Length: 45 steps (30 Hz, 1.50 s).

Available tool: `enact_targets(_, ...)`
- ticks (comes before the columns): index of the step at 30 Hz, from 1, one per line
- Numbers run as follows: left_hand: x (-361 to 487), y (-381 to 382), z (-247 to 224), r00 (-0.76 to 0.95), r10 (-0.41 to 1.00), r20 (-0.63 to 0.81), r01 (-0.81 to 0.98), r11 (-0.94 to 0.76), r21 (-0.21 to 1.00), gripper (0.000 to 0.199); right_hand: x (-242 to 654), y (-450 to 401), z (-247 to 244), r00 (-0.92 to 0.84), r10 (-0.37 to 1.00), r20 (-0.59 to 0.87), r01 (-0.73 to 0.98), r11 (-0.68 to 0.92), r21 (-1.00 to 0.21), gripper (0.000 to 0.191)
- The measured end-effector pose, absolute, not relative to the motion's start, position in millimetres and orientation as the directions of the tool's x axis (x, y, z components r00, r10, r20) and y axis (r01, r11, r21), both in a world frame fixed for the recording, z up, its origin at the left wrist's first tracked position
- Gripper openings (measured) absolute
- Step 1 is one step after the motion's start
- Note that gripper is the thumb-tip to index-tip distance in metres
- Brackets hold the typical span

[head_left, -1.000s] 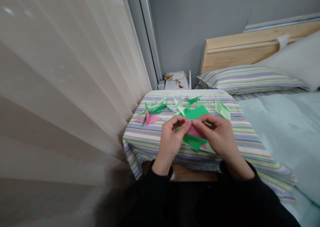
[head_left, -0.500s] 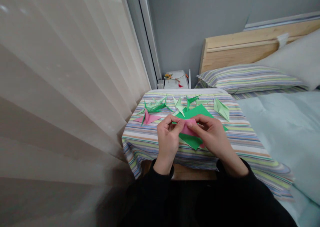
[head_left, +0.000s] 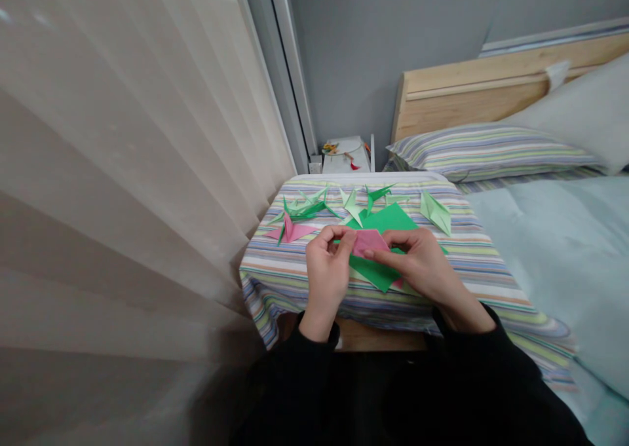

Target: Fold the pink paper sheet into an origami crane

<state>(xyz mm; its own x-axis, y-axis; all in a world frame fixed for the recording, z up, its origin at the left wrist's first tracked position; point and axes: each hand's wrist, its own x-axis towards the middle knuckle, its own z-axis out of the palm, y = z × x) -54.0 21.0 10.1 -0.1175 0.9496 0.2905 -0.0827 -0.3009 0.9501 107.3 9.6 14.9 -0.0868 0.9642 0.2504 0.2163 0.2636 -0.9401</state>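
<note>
**Bed:** The bed (head_left: pixel 555 256), with its pale blue sheet, striped pillow (head_left: pixel 491 151) and wooden headboard (head_left: pixel 472 86), occupied the right of the view.

**Curtain:** A sheer curtain (head_left: pixel 122 171) hung along the left side, beside the table.

**Table:** The table (head_left: pixel 378 340) was covered by a striped cloth (head_left: pixel 314 289), which hung over its left and near edges.

**Folded pieces:** Dark green origami cranes (head_left: pixel 307 207) and a pink origami crane (head_left: pixel 289 232) lay toward the far left corner. A pale green origami crane (head_left: pixel 435 213) lay toward the far right corner.

**Green sheet:** A flat green sheet (head_left: pixel 381 220) lay mid-table, passing beneath the hands.

**Left hand:** The left hand (head_left: pixel 327 269) was curled, apparently pinching the pink paper's left end between thumb and fingers.

**Right hand:** The right hand (head_left: pixel 417 262) had its fingers bent inward, with fingertips (head_left: pixel 373 255) at the paper's lower right edge. The exact grip could not be confirmed.

**Pink paper:** The folded pink paper (head_left: pixel 369 241) was held between the hands, over the green sheet, toward the table's near edge.

**Change:** Compared with the previous view, the hands had parted slightly, exposing more of the paper's top face.
</note>
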Motion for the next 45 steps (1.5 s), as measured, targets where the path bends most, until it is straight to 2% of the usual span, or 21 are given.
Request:
enact_targets(5, -52, 18, 13, 0.071, 0.952, 0.296, -0.051, -0.293, 0.955, 0.022, 108, 11, 14, -0.069, 0.954, 0.292, 0.18, 0.3, -0.937, 0.022)
enact_targets(10, -53, 16, 12, 0.068, 0.932, 0.355, 0.138, -0.361, 0.922, 0.019, 106, 11, 15, -0.042, 0.947, 0.32, 0.107, 0.322, -0.941, 0.016)
enact_targets(16, -53, 17, 7, 0.125, 0.911, 0.392, 0.283, -0.412, 0.866, 0.025, 106, 11, 14, -0.004, 0.915, 0.404, 0.181, 0.398, -0.899, 0.014)
enact_targets(19, -53, 19, 7, 0.111, 0.921, 0.373, 0.259, -0.389, 0.884, 0.029, 106, 12, 13, 0.049, 0.922, 0.385, 0.141, 0.376, -0.916, 0.014)
enact_targets(23, -56, 21, 7, 0.141, 0.917, 0.373, 0.198, -0.395, 0.897, 0.017, 105, 13, 13, 0.12, 0.927, 0.356, 0.121, 0.342, -0.932, 0.016)
enact_targets(28, -58, 20, 9, 0.128, 0.907, 0.402, 0.184, -0.42, 0.889, 0.022, 103, 11, 15, 0.035, 0.935, 0.353, 0.074, 0.35, -0.934, 0.014)
enact_targets(34, -57, 17, 10, 0.1, 0.911, 0.399, 0.149, -0.41, 0.9, 0.022, 107, 12, 12, 0.175, 0.929, 0.326, 0.005, 0.33, -0.944, 0.019)
enact_targets(45, -58, 19, 14, 0.117, 0.928, 0.353, 0.083, -0.364, 0.928, 0.018, 115, 19, 9, 0.199, 0.895, 0.398, 0.127, 0.38, -0.916, 0.02)
